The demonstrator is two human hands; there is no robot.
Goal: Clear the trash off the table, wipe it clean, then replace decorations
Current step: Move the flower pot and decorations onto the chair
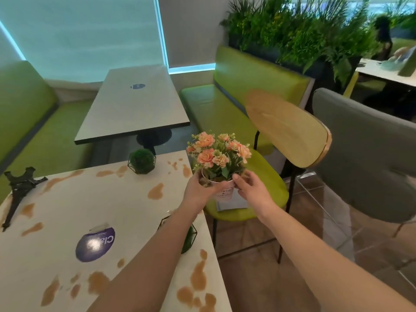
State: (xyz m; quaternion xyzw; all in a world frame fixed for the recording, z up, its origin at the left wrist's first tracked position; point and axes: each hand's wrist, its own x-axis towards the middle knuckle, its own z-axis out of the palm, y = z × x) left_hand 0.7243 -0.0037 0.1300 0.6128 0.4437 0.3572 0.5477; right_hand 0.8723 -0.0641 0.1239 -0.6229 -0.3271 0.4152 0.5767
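Note:
A white pot of peach flowers is held just past the table's right edge, above a green chair seat. My left hand grips its left side and my right hand grips its right side. The white table is blotched with brown spill stains. On it stand a black Eiffel Tower model at the left, a green moss ball in a black wire frame at the far edge, and a second wire-framed plant, partly hidden by my left forearm.
A purple round sticker lies on the table. A grey flat item rests on the chair seat under the pot. A grey chair stands at the right, with a second table and green benches behind.

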